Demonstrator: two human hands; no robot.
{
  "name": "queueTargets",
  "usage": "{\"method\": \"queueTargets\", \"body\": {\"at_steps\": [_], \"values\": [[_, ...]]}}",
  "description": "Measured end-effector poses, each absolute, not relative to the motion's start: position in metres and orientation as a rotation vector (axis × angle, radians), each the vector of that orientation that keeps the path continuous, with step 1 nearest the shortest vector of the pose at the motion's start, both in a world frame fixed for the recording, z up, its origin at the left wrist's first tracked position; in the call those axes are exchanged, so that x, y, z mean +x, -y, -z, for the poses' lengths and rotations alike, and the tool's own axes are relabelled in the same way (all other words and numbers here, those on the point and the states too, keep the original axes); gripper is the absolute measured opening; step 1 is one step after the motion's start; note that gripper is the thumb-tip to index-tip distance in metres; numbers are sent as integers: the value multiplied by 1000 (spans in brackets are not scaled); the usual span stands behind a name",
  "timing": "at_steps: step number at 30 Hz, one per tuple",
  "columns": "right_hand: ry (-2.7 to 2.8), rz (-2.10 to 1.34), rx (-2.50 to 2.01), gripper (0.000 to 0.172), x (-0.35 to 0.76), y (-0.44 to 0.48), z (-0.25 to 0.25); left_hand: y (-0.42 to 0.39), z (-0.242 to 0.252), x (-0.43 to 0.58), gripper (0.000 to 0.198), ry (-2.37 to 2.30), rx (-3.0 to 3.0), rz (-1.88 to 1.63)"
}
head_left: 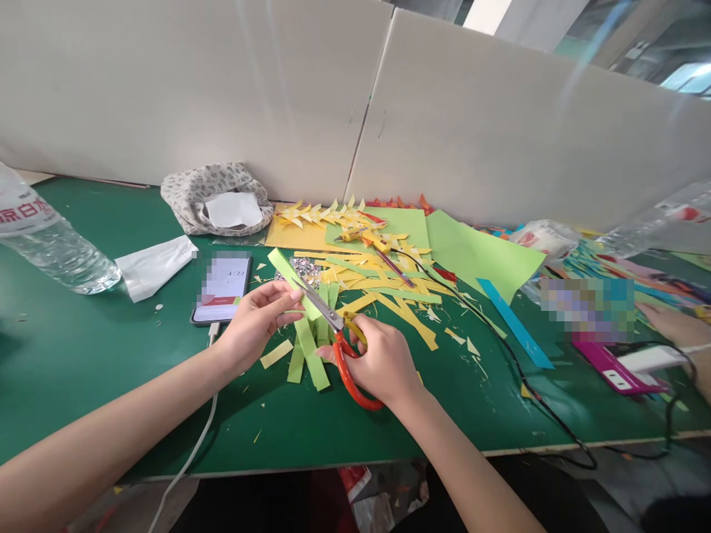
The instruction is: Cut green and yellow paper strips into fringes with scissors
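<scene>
My left hand pinches a light green paper strip that sticks up past the fingertips. In my right hand is a pair of scissors with orange-red handles; some yellow shows on the upper loop. Their metal blades point up and left and meet the strip close to my left fingertips. Whether the blades are parted there is hard to make out. Below both hands, several green paper strips lie in a loose pile on the green table.
Yellow strips and a yellow glue gun with a black cord lie behind. A phone on a white cable and a water bottle are left. At right are a blue strip, a magenta power strip and another person's hand.
</scene>
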State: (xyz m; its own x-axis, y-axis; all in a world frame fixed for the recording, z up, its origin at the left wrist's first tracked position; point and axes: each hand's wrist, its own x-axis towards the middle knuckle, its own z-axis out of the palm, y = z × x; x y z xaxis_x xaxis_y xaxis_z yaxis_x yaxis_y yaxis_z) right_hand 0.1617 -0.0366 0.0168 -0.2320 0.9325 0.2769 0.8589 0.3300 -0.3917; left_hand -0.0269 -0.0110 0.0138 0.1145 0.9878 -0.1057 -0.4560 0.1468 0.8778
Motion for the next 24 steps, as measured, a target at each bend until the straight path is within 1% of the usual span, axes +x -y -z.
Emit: {"method": "queueTargets", "body": {"at_steps": [10, 18, 24], "values": [[2149, -127, -1509, 40, 162, 36, -11, 10, -13, -29, 15, -872, 825, -1226], [2203, -126, -1575, 38, 164, 36, -16, 10, -12, -29, 12, -877, 828, -1185], [2195, -110, -1616, 39, 162, 37, -18, 11, -9, -27, 12, -876, 861, -1155]]}}
